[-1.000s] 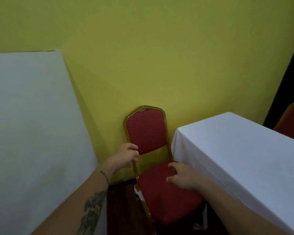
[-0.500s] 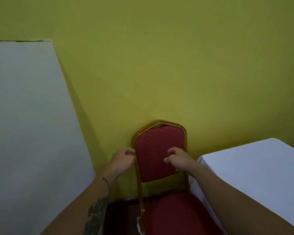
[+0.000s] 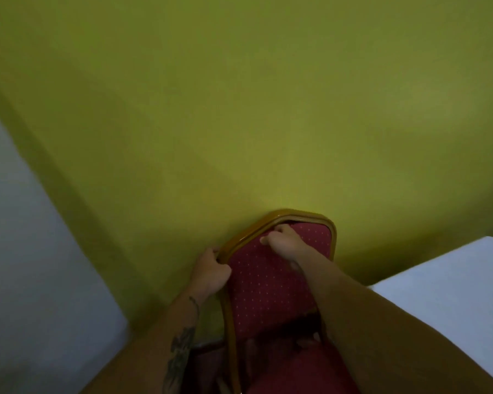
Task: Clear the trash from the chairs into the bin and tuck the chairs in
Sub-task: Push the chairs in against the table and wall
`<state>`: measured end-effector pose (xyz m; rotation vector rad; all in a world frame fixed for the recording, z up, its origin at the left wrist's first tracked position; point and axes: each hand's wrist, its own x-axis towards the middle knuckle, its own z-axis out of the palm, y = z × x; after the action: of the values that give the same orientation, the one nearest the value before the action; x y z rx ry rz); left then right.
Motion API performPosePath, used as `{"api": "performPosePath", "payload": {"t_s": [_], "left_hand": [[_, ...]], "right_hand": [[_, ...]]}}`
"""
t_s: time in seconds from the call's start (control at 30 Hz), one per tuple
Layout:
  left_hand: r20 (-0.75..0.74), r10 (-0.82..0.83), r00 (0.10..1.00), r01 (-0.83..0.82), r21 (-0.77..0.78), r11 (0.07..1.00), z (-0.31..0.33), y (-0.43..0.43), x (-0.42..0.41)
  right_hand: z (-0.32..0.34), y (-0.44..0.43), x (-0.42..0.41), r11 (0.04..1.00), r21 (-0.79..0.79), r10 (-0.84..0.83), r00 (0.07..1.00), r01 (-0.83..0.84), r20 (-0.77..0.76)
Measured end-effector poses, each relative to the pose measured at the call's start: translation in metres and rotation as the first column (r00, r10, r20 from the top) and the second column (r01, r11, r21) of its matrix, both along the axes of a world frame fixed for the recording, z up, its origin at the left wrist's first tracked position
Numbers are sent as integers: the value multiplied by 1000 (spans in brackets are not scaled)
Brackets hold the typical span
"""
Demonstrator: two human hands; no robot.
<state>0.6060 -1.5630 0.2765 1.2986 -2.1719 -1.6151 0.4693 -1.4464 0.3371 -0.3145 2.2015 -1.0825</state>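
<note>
A red chair (image 3: 268, 282) with a gold-coloured frame stands against the yellow-green wall (image 3: 239, 109), low in the middle of the head view, and both hands are on its backrest. The left hand (image 3: 211, 271) is closed around the frame's upper left side rail, fingers curled over the outer edge and the thumb toward the padded front. The right hand (image 3: 283, 241) reaches across the red dotted upholstery and grips the top of the backrest, its fingertips tucked in under the curved top rail, so this hand is also clamped on the chair. The left forearm, which carries a dark tattoo (image 3: 180, 354), comes up from the lower left; the right forearm crosses in front of the backrest from the lower right and hides part of the padding. Below the backrest a strip of the red seat (image 3: 285, 371) shows at the bottom edge, with something pale and blurred lying in the shadowed gap where seat and back meet; what it is cannot be told. To the right of the chair, just beside it, is the corner of a tabletop under a white cloth (image 3: 444, 291). On the left side of the view a broad pale surface (image 3: 26, 280) runs up along the wall.
</note>
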Motion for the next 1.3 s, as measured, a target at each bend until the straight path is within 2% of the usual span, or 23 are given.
{"api": "performPosePath", "payload": {"t_s": [0.1, 0.2, 0.3, 0.4, 0.6, 0.8, 0.97, 1.13, 1.2, 1.3], "left_hand": [[4, -116, 993, 116, 33, 993, -17, -13, -15], [-13, -146, 989, 146, 81, 986, -36, -24, -21], [-31, -157, 987, 160, 117, 980, -47, -31, -18], [-64, -144, 988, 151, 129, 980, -54, -34, -15], [-89, -59, 994, 69, 122, 990, -59, -27, 20], [-51, 77, 996, -74, 62, 995, -55, 1, 97], [2, 179, 984, -179, -17, 984, -48, 42, 165], [-22, 279, 960, -279, -18, 960, -51, 95, 227], [-4, 274, 962, -274, -35, 961, -48, 119, 256], [61, 119, 991, -118, -20, 993, -39, 148, 294]], "right_hand": [[-14, -35, -17, 991, -13, -129, 990, 130, 65], [-32, -62, -19, 970, 36, -245, 963, 242, 115], [-40, -75, -8, 945, 101, -318, 946, 311, 64], [-43, -77, -2, 942, 118, -317, 948, 315, 3], [-37, -75, 29, 972, 126, -195, 980, 197, -30], [-52, -78, 95, 991, 132, 1, 999, 5, -44], [-51, -68, 153, 982, 124, 148, 988, -143, -36], [-52, -40, 215, 947, 129, 306, 949, -295, -77], [-52, -24, 241, 927, 125, 366, 927, -354, -85], [-43, 10, 272, 882, 127, 467, 879, -455, -95]]}}
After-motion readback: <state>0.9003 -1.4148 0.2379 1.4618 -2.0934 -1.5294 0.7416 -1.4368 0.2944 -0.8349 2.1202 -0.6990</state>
